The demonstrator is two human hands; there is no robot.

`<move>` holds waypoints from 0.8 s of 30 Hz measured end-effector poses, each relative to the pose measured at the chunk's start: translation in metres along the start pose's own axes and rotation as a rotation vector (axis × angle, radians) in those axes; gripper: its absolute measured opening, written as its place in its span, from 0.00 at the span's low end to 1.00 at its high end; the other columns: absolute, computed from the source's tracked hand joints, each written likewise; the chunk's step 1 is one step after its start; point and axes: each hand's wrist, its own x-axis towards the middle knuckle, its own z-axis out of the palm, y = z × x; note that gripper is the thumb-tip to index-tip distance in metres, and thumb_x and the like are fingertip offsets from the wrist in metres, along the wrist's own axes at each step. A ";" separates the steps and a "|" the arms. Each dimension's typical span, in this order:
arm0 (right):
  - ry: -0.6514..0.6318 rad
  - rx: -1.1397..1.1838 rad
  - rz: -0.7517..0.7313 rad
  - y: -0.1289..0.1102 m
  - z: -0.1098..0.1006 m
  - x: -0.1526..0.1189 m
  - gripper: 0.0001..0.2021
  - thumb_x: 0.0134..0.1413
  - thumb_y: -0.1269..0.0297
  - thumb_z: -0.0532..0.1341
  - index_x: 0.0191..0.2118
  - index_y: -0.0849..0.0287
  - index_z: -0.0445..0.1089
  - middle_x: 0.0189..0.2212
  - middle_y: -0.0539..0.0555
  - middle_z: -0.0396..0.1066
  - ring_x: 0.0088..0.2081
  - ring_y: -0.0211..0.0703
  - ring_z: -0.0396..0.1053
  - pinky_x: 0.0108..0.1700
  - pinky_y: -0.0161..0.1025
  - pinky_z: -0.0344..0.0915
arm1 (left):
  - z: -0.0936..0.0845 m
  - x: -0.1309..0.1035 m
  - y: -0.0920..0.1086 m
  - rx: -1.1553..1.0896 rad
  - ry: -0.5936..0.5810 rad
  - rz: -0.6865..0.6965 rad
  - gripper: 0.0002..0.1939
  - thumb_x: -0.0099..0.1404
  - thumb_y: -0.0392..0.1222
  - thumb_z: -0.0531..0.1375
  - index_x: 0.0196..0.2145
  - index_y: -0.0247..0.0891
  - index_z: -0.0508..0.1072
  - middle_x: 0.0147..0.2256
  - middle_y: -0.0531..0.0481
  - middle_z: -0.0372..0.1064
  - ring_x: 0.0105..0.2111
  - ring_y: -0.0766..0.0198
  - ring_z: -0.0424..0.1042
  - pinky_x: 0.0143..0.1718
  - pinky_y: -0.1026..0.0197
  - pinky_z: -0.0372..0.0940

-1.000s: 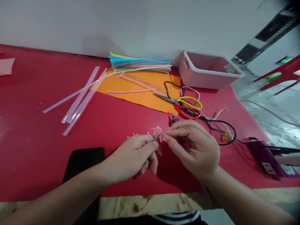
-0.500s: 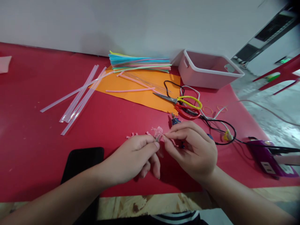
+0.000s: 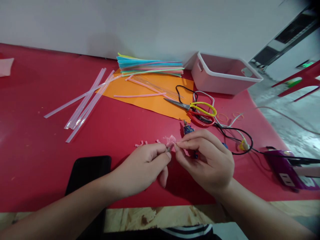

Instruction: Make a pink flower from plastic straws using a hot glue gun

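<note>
A small frilly pink piece, like a paper flower [image 3: 171,140], sits between my hands above the red table. My left hand [image 3: 143,165] is closed, pinching its base between thumb and forefinger. With thumb and fingertips my right hand [image 3: 206,156] pinches the flower's right edge. Small pink scraps [image 3: 141,143] lie on the table just beyond my left hand. Behind my right hand is a dark blue tool with a metal nozzle, like a glue gun [image 3: 188,128], mostly hidden. Scissors [image 3: 197,109] with yellow and red handles lie farther back.
Orange paper [image 3: 140,104] carries pink stems and a bundle of coloured pipe cleaners [image 3: 150,66]. Translucent sticks [image 3: 86,103] lie at left, a black phone [image 3: 87,171] by my left forearm. A pink bin [image 3: 220,80], cables [image 3: 237,129] and a purple power strip [image 3: 282,170] are at right.
The pink flower has turned slightly in my fingers, and its frills look fuller. My left hand's lower fingers have curled in somewhat. Both hands keep their pinch.
</note>
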 end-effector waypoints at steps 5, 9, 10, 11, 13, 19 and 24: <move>0.003 0.000 -0.004 -0.001 0.000 0.000 0.07 0.50 0.77 0.68 0.31 0.60 0.71 0.29 0.53 0.74 0.31 0.35 0.72 0.33 0.32 0.71 | 0.001 0.001 0.000 0.044 0.011 0.015 0.12 0.71 0.45 0.50 0.33 0.39 0.68 0.18 0.58 0.68 0.15 0.73 0.55 0.17 0.71 0.52; 0.010 -0.011 0.004 -0.002 0.001 -0.001 0.07 0.51 0.76 0.68 0.31 0.60 0.70 0.28 0.52 0.74 0.31 0.35 0.72 0.32 0.32 0.71 | 0.000 0.001 -0.001 0.037 0.006 0.021 0.12 0.71 0.45 0.50 0.33 0.40 0.67 0.18 0.58 0.68 0.14 0.74 0.54 0.16 0.71 0.51; 0.011 -0.009 0.006 -0.002 0.001 -0.001 0.07 0.51 0.76 0.68 0.31 0.59 0.70 0.28 0.52 0.73 0.31 0.35 0.72 0.32 0.32 0.71 | 0.000 0.000 -0.001 0.033 0.006 0.024 0.12 0.71 0.45 0.50 0.33 0.40 0.67 0.18 0.58 0.68 0.14 0.74 0.54 0.16 0.71 0.51; 0.009 -0.006 0.009 -0.003 0.001 -0.001 0.07 0.51 0.76 0.67 0.31 0.59 0.70 0.28 0.52 0.73 0.31 0.35 0.72 0.32 0.32 0.71 | 0.000 0.000 0.000 0.030 0.007 0.023 0.12 0.71 0.45 0.50 0.33 0.40 0.68 0.18 0.58 0.68 0.14 0.74 0.54 0.16 0.71 0.51; -0.002 -0.003 0.010 -0.002 0.001 0.000 0.06 0.52 0.76 0.67 0.33 0.59 0.71 0.29 0.52 0.74 0.33 0.37 0.73 0.35 0.34 0.72 | 0.000 0.000 0.001 0.018 0.013 0.017 0.12 0.71 0.45 0.50 0.33 0.40 0.67 0.18 0.58 0.68 0.14 0.74 0.53 0.16 0.71 0.51; -0.040 0.039 0.048 -0.001 -0.002 0.002 0.10 0.52 0.72 0.66 0.41 0.62 0.72 0.35 0.57 0.72 0.35 0.40 0.71 0.31 0.37 0.71 | 0.000 0.001 0.005 -0.029 0.039 0.021 0.13 0.70 0.48 0.50 0.30 0.40 0.65 0.17 0.59 0.67 0.12 0.75 0.51 0.15 0.72 0.49; -0.054 0.031 0.019 -0.001 -0.002 0.002 0.07 0.53 0.73 0.65 0.40 0.62 0.72 0.34 0.56 0.73 0.35 0.41 0.72 0.33 0.37 0.71 | 0.000 -0.001 0.005 -0.027 0.041 0.031 0.14 0.71 0.48 0.49 0.30 0.40 0.65 0.17 0.59 0.67 0.12 0.75 0.52 0.15 0.72 0.50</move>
